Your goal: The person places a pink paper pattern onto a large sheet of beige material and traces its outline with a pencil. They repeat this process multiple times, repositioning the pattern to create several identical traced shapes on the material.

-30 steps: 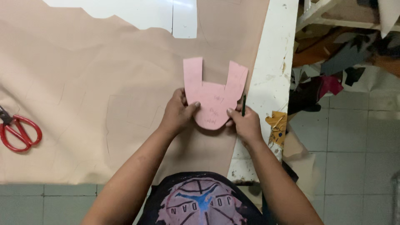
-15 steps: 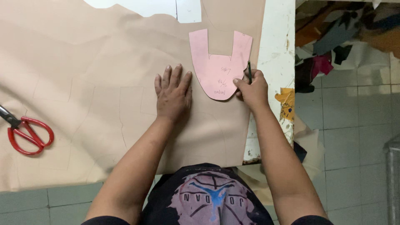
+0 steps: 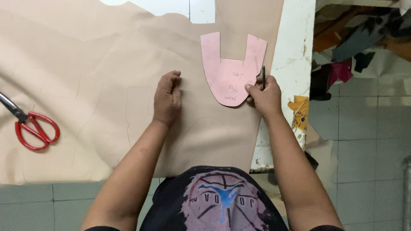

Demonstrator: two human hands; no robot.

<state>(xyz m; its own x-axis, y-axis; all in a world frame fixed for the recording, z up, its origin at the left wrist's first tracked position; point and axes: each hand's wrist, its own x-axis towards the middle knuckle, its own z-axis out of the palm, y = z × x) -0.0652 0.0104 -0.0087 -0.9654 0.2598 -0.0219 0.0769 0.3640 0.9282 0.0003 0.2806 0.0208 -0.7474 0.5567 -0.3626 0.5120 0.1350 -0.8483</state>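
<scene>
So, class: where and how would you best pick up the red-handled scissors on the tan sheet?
Take the scissors by the red loop handles, coming from above. They lie flat, loops toward the person, blades pointing to the upper left edge. The left hand is nearer.

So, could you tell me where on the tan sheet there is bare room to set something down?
The tan sheet lies bare between the red scissors and the left hand, and above that hand. It is crowded on the right, where the pink template and the right hand with its pencil sit by the table edge.

Soft even overhead light, faint shadows, slightly soft focus, no glare
</scene>
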